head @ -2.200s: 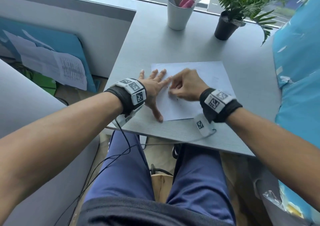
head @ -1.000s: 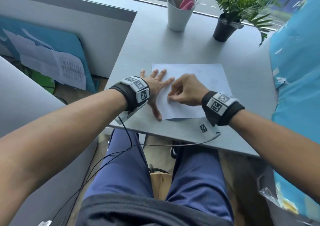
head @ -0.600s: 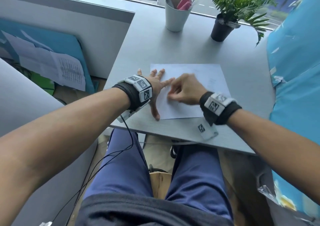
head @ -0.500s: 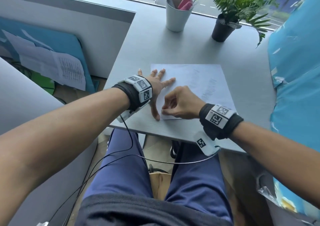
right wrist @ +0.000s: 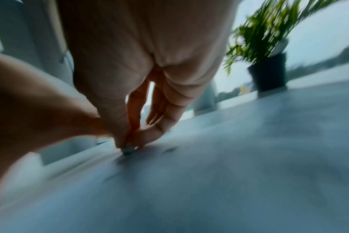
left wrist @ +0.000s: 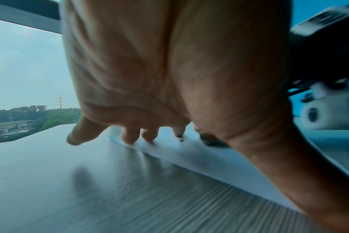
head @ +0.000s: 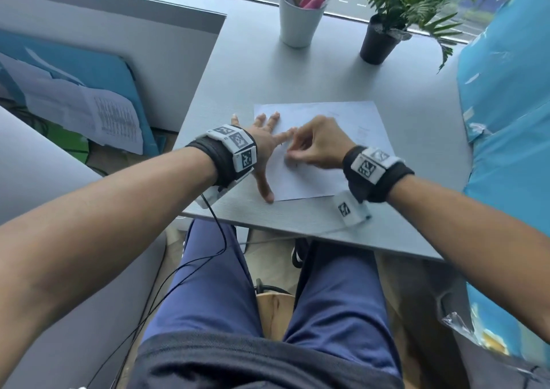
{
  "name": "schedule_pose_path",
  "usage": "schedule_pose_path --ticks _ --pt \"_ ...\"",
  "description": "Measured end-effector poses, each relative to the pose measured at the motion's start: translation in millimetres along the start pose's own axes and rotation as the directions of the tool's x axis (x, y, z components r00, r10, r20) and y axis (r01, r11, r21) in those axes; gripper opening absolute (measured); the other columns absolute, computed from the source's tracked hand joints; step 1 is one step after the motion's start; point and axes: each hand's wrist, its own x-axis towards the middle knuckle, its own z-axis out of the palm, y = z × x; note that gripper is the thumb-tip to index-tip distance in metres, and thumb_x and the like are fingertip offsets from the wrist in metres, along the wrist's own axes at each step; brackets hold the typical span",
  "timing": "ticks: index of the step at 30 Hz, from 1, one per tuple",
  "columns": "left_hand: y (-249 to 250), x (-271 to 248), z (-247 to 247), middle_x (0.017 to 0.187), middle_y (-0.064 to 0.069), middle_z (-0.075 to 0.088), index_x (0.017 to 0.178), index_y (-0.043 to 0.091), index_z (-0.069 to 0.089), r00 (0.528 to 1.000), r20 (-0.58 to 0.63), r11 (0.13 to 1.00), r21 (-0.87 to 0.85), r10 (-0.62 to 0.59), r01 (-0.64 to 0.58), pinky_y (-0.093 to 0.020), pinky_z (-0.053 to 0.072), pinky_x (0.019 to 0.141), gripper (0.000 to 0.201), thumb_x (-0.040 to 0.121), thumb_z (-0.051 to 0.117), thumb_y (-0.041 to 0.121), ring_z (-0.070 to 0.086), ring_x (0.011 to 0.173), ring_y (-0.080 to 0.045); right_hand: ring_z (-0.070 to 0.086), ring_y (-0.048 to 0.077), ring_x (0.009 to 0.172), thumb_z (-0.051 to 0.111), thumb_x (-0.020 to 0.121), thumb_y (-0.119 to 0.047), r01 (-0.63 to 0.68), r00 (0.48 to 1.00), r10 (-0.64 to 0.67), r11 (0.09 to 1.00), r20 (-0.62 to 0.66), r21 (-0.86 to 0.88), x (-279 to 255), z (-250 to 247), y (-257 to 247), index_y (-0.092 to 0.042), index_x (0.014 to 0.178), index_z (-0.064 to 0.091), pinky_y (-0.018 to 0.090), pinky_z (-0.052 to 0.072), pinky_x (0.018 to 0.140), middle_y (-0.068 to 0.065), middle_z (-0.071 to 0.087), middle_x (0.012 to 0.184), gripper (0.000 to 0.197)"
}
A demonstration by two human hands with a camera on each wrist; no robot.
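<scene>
Now my left hand [head: 262, 147] lies spread, fingers straight, pressing the paper [head: 342, 120] flat on the tabletop [head: 268, 70]; my right hand [head: 318, 147] pinches a small grey thing [right wrist: 127, 149] against it, too blurred to name.

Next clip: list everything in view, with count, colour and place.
paper sheet: one, white, flat on the desk's near part
small object: one, grey, pinched against the sheet; too blurred to identify
desk: one, grey, by the window
cup of pens: one, white, desk's far side
potted plant: one, green in black pot, right of the cup
printed papers: several, white, on a blue board left of the desk
wrapped item: one, blue, right of the desk
wristbands: two, black with white markers, one per wrist
left hand: one, spread flat, pressing the sheet's left edge
right hand: one, pinching the small object
</scene>
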Motion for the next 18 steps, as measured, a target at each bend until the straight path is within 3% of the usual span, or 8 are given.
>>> schedule_pose_path --ticks 3,7,9,15,18 --pt "-0.5 -0.2 1.1 0.159 -0.004 -0.029 0.148 0.044 -0.023 1.0 -0.003 1.0 -0.011 -0.001 0.0 -0.078 0.002 0.106 0.165 0.027 0.084 0.076 -0.02 0.148 -0.031 0.053 -0.002 0.047 0.077 0.07 -0.015 -0.04 0.992 0.037 0.999 -0.122 -0.02 12.9 -8.6 5.5 -0.015 0.066 0.075 0.02 0.045 0.053 -0.011 0.063 0.054 0.004" --pt "-1.0 0.9 1.2 0.158 -0.003 -0.032 0.147 0.044 -0.025 1.0 0.002 1.0 -0.022 -0.003 0.003 -0.078 0.0 0.106 0.166 0.026 0.083 0.077 -0.022 0.147 -0.031 0.065 0.007 0.06 0.079 0.073 -0.008 0.03 0.99 -0.03 1.0 0.139 0.005 -25.2 19.0 -18.5 -0.009 0.07 0.075 0.019 0.056 0.061 -0.003 0.07 0.066 0.004" --pt "-1.1 0.6 1.0 0.158 -0.003 -0.033 0.147 0.045 -0.027 1.0 0.004 1.0 -0.026 0.0 0.0 -0.078 -0.001 0.106 0.166 0.026 0.083 0.077 -0.022 0.147 -0.031 0.066 0.007 0.061 0.08 0.073 -0.011 0.059 0.979 -0.06 0.998 0.194 0.007 -32.3 25.2 -21.7 -0.009 0.071 0.076 0.018 0.056 0.062 -0.002 0.072 0.067 0.006" --pt "-1.5 -2.1 1.0 0.159 -0.006 -0.029 0.149 0.043 -0.022 1.0 -0.005 1.0 -0.022 0.011 -0.011 -0.078 0.0 0.105 0.164 0.027 0.084 0.076 -0.02 0.148 -0.031 0.056 0.006 0.051 0.078 0.07 -0.015 -0.087 0.99 0.085 0.996 -0.116 -0.018 16.6 -11.3 9.6 -0.009 0.068 0.076 0.022 0.047 0.054 -0.002 0.066 0.058 0.006" --pt "-0.6 -2.0 -0.1 0.159 -0.006 -0.029 0.149 0.042 -0.022 1.0 -0.009 1.0 -0.004 0.008 -0.008 -0.078 0.001 0.105 0.164 0.028 0.083 0.077 -0.019 0.148 -0.031 0.063 0.012 0.055 0.075 0.07 -0.009 -0.051 0.998 0.05 0.999 -0.041 -0.009 1.3 1.0 -4.5 -0.007 0.069 0.075 0.026 0.053 0.054 0.001 0.069 0.062 0.003"
